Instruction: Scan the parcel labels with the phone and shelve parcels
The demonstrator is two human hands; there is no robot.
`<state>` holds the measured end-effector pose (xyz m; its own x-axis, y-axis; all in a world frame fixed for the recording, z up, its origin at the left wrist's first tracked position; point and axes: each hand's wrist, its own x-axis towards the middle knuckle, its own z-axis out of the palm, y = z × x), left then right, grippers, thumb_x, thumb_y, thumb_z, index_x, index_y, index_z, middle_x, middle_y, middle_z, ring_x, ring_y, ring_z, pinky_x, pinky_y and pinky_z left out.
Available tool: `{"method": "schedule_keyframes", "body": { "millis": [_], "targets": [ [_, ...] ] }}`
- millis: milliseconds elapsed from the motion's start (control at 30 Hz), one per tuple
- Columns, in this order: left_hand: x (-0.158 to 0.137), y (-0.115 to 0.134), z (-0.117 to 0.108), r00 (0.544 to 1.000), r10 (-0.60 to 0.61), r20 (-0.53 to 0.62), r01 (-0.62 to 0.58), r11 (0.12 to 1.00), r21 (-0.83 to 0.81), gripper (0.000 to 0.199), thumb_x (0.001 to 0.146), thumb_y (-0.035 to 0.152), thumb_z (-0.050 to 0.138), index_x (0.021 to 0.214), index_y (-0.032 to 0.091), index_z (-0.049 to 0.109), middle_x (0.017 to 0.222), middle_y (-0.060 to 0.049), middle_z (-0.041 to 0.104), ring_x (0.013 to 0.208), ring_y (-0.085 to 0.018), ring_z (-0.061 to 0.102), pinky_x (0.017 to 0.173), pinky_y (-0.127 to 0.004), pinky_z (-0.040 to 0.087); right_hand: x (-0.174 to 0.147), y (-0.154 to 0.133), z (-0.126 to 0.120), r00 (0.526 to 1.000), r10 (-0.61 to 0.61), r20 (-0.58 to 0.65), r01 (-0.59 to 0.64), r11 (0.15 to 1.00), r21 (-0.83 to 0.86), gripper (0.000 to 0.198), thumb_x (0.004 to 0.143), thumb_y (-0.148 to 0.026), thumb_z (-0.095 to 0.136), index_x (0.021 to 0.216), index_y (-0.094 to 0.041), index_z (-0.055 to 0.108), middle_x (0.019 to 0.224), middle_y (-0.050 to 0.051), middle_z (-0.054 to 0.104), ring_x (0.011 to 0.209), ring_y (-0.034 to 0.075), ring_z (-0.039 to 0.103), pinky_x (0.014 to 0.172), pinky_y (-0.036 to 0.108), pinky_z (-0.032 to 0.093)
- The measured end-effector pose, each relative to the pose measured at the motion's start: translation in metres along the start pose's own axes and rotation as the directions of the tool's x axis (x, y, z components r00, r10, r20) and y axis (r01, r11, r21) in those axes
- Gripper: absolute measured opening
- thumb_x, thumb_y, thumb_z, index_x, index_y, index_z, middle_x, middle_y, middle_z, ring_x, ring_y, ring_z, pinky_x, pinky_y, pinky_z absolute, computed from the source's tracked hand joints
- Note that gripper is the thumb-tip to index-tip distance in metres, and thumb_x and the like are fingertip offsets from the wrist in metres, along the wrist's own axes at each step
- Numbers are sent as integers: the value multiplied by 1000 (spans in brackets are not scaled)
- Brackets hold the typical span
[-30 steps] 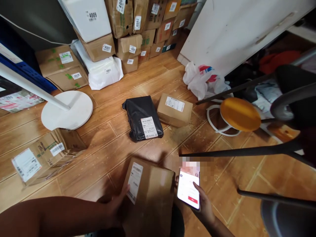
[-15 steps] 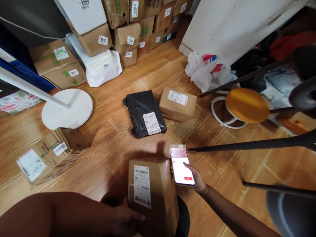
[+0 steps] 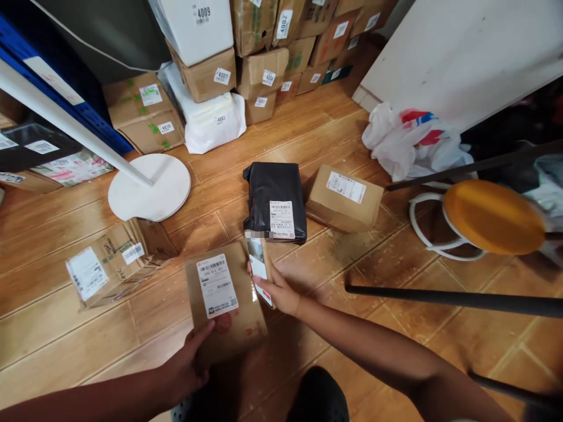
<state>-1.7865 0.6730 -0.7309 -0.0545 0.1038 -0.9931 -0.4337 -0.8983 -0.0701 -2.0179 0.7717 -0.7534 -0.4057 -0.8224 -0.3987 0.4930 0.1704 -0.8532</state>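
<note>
My left hand point(image 3: 192, 362) is at the lower left edge of a brown cardboard box point(image 3: 241, 328). Its index finger lies on the box's face just below the white shipping label point(image 3: 219, 285), and the other fingers curl at the edge, partly hidden in shadow. My right hand point(image 3: 279, 291) grips a smartphone point(image 3: 260, 272) upright at the box's right side, its lit screen turned toward the label. Beyond the phone lies a parcel in black plastic point(image 3: 264, 187) with its own label. Right of that sits a smaller cardboard box point(image 3: 338, 214).
A crumpled labelled carton point(image 3: 116, 275) lies at left, near a white round stand base point(image 3: 171, 190). Numbered parcels point(image 3: 259, 64) are stacked at the back. Plastic bags point(image 3: 391, 140), an orange-topped stool point(image 3: 492, 214) and dark furniture legs point(image 3: 440, 299) occupy the right.
The box has moved left and away from me with my left hand. My right hand has brought the phone left, close to the box's label, and turned it. The view has shifted too.
</note>
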Motion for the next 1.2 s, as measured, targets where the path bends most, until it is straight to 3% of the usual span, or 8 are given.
{"method": "schedule_keyframes", "body": {
  "millis": [67,133,233,400,500,700,933,1200],
  "targets": [
    [0,5,1,999,-49,11,49,996,-80,57,75,61,72,116,24,58,70,1,62,51,-11,53,41,-17,40,12,-14,8,979,-128,156,151,977,-149,46,79,-49,73,117,-28,59,105,1,62,102,19,57,99,37,43],
    [1,7,5,999,-36,-23,32,989,-142,58,75,65,71,114,23,60,73,0,65,53,-12,56,40,-19,41,36,-27,9,971,-149,190,178,972,-151,44,76,-44,77,113,-27,61,102,0,63,98,18,59,96,34,45],
    [3,10,13,994,15,-111,-38,977,-209,56,74,63,72,115,26,61,81,1,69,57,-14,60,41,-21,43,91,-42,-1,999,-44,-3,44,999,12,39,66,-39,84,97,-25,64,82,-4,66,78,15,61,77,26,50],
    [11,40,20,994,106,-39,-112,966,-235,54,83,65,60,114,21,63,78,-3,70,55,-15,60,42,-22,45,145,-53,-41,992,73,-107,-61,992,108,28,85,-46,61,79,-19,63,65,1,69,55,16,61,53,26,50],
    [19,76,24,985,169,30,-161,970,-184,59,85,69,53,109,17,63,67,-4,65,45,-11,51,39,-20,41,126,-53,-60,980,107,-165,-80,983,164,35,91,-48,48,81,-18,65,67,5,73,57,18,67,55,29,55],
    [35,132,36,951,213,225,-226,974,33,66,85,76,42,104,15,61,74,-9,66,52,-12,48,49,-21,43,64,-70,-66,970,197,-143,-178,974,138,47,96,-55,44,97,-16,70,90,10,80,68,20,74,60,31,60],
    [43,134,23,904,335,266,-422,803,422,86,70,94,27,75,14,56,66,-5,53,63,-14,38,57,-27,31,4,-87,-35,897,429,-106,-397,887,235,53,85,-62,62,113,-18,67,105,10,79,86,26,77,83,40,61],
    [45,132,21,844,415,340,-536,664,521,88,69,95,14,89,17,50,69,-3,52,60,-14,35,56,-29,26,13,-76,25,943,328,59,-332,902,277,59,74,-56,77,119,-23,61,115,11,76,94,28,76,88,45,59]
  ]
}}
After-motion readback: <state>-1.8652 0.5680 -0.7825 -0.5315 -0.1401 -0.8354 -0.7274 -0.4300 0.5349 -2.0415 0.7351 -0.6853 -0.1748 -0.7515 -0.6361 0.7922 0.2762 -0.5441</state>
